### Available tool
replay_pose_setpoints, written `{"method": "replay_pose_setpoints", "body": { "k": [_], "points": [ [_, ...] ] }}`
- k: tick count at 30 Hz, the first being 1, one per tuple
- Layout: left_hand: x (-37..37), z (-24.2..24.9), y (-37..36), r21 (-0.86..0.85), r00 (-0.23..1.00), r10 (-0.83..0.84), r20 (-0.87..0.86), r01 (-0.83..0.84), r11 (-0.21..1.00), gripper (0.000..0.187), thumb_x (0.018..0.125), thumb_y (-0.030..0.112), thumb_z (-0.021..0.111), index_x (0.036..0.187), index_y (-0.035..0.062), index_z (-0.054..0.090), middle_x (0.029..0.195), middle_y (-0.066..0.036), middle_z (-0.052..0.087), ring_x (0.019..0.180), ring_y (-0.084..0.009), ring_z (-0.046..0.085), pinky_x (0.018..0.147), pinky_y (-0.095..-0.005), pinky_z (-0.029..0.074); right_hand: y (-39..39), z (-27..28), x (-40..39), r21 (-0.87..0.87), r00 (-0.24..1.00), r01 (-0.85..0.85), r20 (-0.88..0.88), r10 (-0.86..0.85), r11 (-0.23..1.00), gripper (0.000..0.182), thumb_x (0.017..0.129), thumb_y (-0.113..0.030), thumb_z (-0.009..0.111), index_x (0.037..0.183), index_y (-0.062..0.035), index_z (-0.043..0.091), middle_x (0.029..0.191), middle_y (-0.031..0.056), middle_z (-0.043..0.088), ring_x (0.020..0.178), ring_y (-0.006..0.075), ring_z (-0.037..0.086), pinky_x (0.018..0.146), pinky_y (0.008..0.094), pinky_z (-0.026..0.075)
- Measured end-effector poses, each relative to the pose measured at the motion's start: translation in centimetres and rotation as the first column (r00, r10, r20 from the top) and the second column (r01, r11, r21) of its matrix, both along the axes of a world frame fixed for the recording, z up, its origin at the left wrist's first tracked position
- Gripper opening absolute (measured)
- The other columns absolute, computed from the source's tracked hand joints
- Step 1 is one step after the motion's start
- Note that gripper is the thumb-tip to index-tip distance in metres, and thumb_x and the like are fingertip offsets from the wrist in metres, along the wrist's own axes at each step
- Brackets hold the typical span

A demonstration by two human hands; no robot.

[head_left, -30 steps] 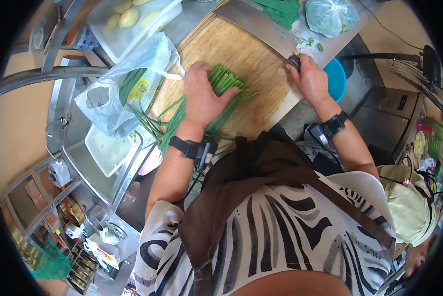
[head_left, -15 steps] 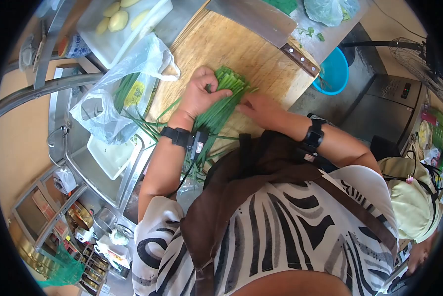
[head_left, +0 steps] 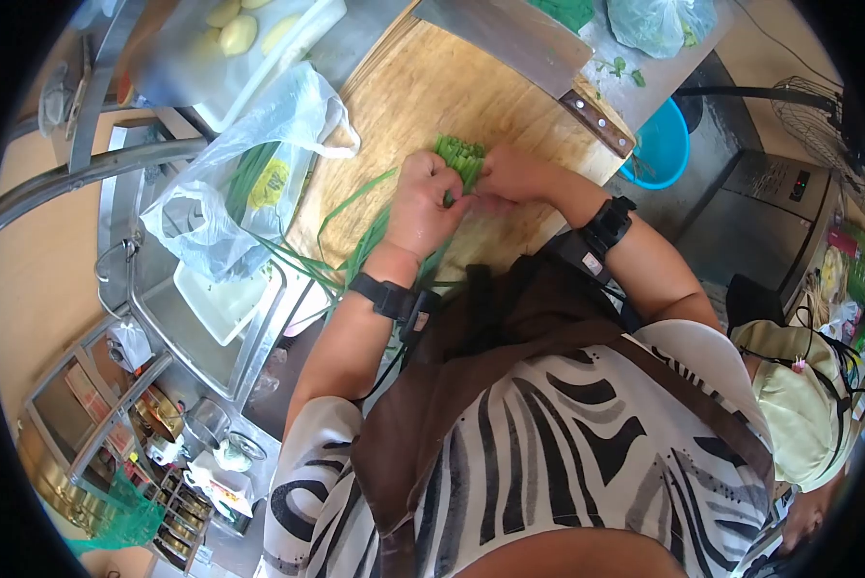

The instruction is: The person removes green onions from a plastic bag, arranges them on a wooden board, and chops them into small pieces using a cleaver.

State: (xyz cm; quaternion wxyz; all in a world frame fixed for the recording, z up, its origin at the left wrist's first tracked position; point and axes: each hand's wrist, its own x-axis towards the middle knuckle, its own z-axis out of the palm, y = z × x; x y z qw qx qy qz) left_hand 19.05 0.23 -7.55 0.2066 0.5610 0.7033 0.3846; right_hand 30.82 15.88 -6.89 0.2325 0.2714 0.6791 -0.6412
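Observation:
A bunch of garlic chives (head_left: 460,154) lies over the wooden cutting board (head_left: 384,106), its even stem ends pointing to the far side. My left hand (head_left: 423,204) is closed around the stems, thumb across them. My right hand (head_left: 521,175) presses against the bunch's right side near the stem ends, fingers curled in and partly hidden. Long green leaves trail back under my left wrist toward the board's near edge. Across the far right of the board rests a cleaver (head_left: 510,43) with a riveted wooden handle (head_left: 597,123).
A clear plastic bag (head_left: 196,231) with more green leaves sits left of the board. Beyond it is a white tray (head_left: 322,29) of peeled potatoes. The sink (head_left: 201,352) holds a white basin. A blue bucket (head_left: 666,144) stands on the floor at right.
My right hand has moved left and up against the bunch, where it was beside it. My left hand has shifted right and slightly nearer me, and the bunch is gathered more tightly.

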Motion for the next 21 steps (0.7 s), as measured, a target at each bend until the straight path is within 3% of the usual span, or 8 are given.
{"method": "replay_pose_setpoints", "body": {
  "k": [2, 3, 6, 7, 9, 12, 16, 21],
  "points": [
    [0.4, -0.3, 0.2, 0.017, 0.997, 0.045, -0.065, -0.044, 0.999, 0.029, 0.06, 0.006, 0.082, 0.067, 0.0093, 0.055, 0.083, -0.008, 0.05, 0.086, -0.0305, 0.05, 0.075, -0.0386, 0.043, 0.7, 0.4, 0.8, 0.064, 0.997, -0.066, -0.037, 0.068, 0.996, 0.016, 0.086, -0.015, 0.062, 0.085, -0.0017, 0.069, 0.067, 0.011, 0.067, 0.062, 0.0213, 0.067, 0.056, 0.0344, 0.053],
    [0.5, -0.5, 0.3, 0.02, 0.997, 0.051, -0.063, -0.05, 0.999, 0.029, 0.06, 0.006, 0.082, 0.067, 0.0093, 0.055, 0.083, -0.008, 0.05, 0.086, -0.0305, 0.05, 0.075, -0.0386, 0.043, 1.3, 0.4, 1.8, 0.3, 0.993, 0.026, -0.116, 0.009, 0.954, 0.017, 0.086, -0.017, 0.062, 0.083, -0.0019, 0.069, 0.066, 0.0114, 0.066, 0.059, 0.0219, 0.066, 0.056, 0.0343, 0.052],
    [0.7, -0.7, 0.3, 0.039, 0.99, 0.072, -0.118, -0.068, 0.997, 0.028, 0.059, 0.008, 0.082, 0.066, 0.0093, 0.055, 0.082, -0.008, 0.05, 0.085, -0.0312, 0.05, 0.074, -0.0398, 0.042, 2.7, 1.7, 4.3, 0.804, 0.946, 0.321, -0.292, -0.138, 0.5, 0.019, 0.083, -0.018, 0.065, 0.095, -0.0036, 0.068, 0.082, 0.0132, 0.066, 0.075, 0.0292, 0.065, 0.066, 0.0387, 0.052],
    [0.7, -0.6, 0.4, 0.035, 0.989, 0.07, -0.131, -0.066, 0.997, 0.028, 0.059, 0.009, 0.081, 0.065, 0.0095, 0.054, 0.081, -0.009, 0.049, 0.084, -0.0313, 0.05, 0.074, -0.0405, 0.042, 3.3, 1.7, 5.0, 0.807, 0.947, 0.318, -0.291, -0.134, 0.497, 0.019, 0.083, -0.018, 0.065, 0.095, -0.0036, 0.068, 0.082, 0.0132, 0.066, 0.075, 0.0292, 0.065, 0.066, 0.0387, 0.052],
    [0.7, -0.5, 0.6, 0.043, 0.987, 0.071, -0.143, -0.065, 0.997, 0.027, 0.059, 0.01, 0.081, 0.064, 0.0097, 0.054, 0.08, -0.009, 0.049, 0.083, -0.0315, 0.05, 0.073, -0.0413, 0.041, 4.7, 1.9, 5.9, 0.966, 0.969, 0.242, -0.246, 0.029, 0.087, 0.036, 0.08, -0.014, 0.066, 0.114, -0.0041, 0.061, 0.105, 0.0152, 0.062, 0.097, 0.0347, 0.059, 0.082, 0.0416, 0.049],
    [0.5, -0.3, 0.6, 0.06, 0.983, 0.074, -0.167, -0.065, 0.996, 0.028, 0.059, 0.011, 0.081, 0.062, 0.0104, 0.054, 0.079, -0.009, 0.049, 0.082, -0.0318, 0.049, 0.073, -0.0421, 0.04, 5.3, -0.3, 6.4, 0.968, 0.971, 0.235, -0.238, 0.022, 0.087, 0.05, 0.078, -0.011, 0.066, 0.125, -0.004, 0.052, 0.115, 0.0174, 0.055, 0.108, 0.0369, 0.052, 0.092, 0.044, 0.044],
    [0.2, 0.1, 0.5, 0.102, 0.97, 0.084, -0.23, -0.062, 0.993, 0.028, 0.059, 0.012, 0.081, 0.06, 0.0105, 0.053, 0.08, -0.008, 0.049, 0.084, -0.0316, 0.049, 0.073, -0.0423, 0.04, 6.1, -0.6, 5.6, 0.955, 0.955, 0.279, -0.287, 0.07, 0.1, 0.053, 0.077, -0.011, 0.065, 0.127, -0.0055, 0.049, 0.106, 0.0175, 0.056, 0.099, 0.035, 0.055, 0.083, 0.0457, 0.046],
    [0.2, -0.1, 0.5, 0.006, 0.986, 0.049, -0.157, -0.048, 0.999, 0.027, 0.059, 0.011, 0.081, 0.061, 0.0097, 0.054, 0.083, -0.009, 0.05, 0.086, -0.0318, 0.05, 0.074, -0.0413, 0.042, 6.5, 0.2, 4.1, 0.966, 0.993, 0.117, -0.117, -0.012, 0.23, 0.058, 0.075, -0.008, 0.064, 0.129, -0.0031, 0.045, 0.106, 0.0264, 0.054, 0.101, 0.0415, 0.056, 0.084, 0.0473, 0.049]
  ]
}}
